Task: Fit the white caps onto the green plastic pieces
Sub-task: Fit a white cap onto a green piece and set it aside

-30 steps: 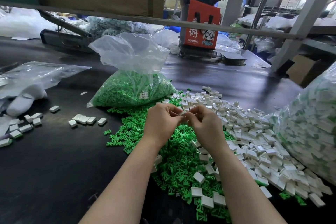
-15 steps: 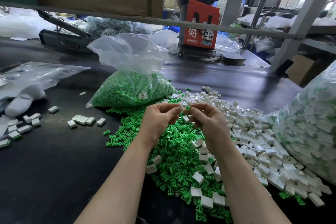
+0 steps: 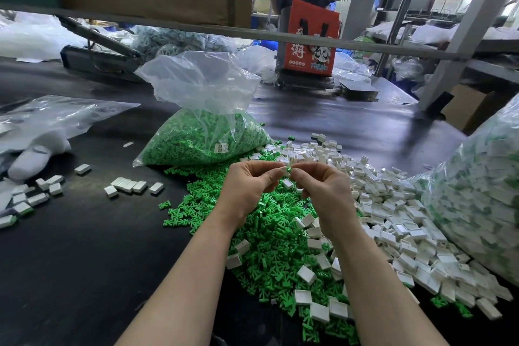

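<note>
Both hands are raised together over the loose green plastic pieces (image 3: 266, 236) on the black table. My left hand (image 3: 250, 185) and my right hand (image 3: 321, 189) meet at the fingertips and pinch one small part (image 3: 286, 169). That part shows white on the left hand's side and green on the right hand's side. A single white cap (image 3: 287, 183) shows just below, between the hands; I cannot tell whether it is held. The heap of white caps (image 3: 393, 205) spreads to the right of the green pile.
A clear bag of green pieces (image 3: 202, 137) stands behind the hands. A big bag of capped pieces (image 3: 483, 205) fills the right edge. Capped pieces lie in a short row (image 3: 132, 186) and a cluster (image 3: 28, 199) at left, near a white glove (image 3: 28, 161). A person stands beyond the table.
The hands stay together above the pile. The fingertips have shifted slightly, and a bit of green now shows between them where only white showed a second ago.
</note>
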### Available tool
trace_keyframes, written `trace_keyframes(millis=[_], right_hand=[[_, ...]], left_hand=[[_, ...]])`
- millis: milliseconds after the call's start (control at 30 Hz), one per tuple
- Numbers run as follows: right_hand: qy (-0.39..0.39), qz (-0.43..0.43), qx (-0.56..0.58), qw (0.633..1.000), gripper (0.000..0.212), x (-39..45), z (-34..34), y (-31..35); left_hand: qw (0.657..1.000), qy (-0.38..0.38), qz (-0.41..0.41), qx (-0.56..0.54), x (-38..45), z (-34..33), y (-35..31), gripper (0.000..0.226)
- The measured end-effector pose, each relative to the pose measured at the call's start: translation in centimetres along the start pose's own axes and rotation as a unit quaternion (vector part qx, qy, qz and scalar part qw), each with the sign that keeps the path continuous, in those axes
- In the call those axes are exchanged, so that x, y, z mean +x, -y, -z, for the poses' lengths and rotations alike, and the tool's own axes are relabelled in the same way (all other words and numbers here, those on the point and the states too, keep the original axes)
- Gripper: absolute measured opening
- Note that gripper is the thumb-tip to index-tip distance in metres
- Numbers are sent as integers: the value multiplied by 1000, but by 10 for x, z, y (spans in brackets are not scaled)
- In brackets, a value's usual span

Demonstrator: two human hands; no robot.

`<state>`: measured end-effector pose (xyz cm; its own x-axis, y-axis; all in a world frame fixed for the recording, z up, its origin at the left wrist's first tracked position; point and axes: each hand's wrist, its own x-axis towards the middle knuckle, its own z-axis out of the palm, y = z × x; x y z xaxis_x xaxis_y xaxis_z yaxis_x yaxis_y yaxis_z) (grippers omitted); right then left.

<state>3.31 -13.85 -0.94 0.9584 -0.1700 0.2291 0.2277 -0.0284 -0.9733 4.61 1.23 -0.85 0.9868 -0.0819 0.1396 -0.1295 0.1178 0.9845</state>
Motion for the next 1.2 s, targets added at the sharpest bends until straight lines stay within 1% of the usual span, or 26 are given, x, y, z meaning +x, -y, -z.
trace_keyframes(millis=[100,167,300,400,533,700,1200], right_hand=[[3,30,-49,998,5,0,0,0],[8,39,-61,997,6,0,1,0],[10,30,-60,998,4,-2,0,0],[10,21,-52,998,8,-2,0,0],[20,30,-82,996,11,-3,0,0],[40,38,-95,994,3,-4,0,1],[57,43,-139,988,3,-6,4,4]], left_hand=[[1000,1,-13,27,1,1,0,8],[999,2,-18,40,1,1,0,8],[999,2,-24,46,1,1,0,11],[998,4,-33,53,2,0,-1,15],[993,1,-50,108,3,2,1,14],[989,5,-65,135,4,3,2,14],[981,19,-83,176,1,5,1,12]])
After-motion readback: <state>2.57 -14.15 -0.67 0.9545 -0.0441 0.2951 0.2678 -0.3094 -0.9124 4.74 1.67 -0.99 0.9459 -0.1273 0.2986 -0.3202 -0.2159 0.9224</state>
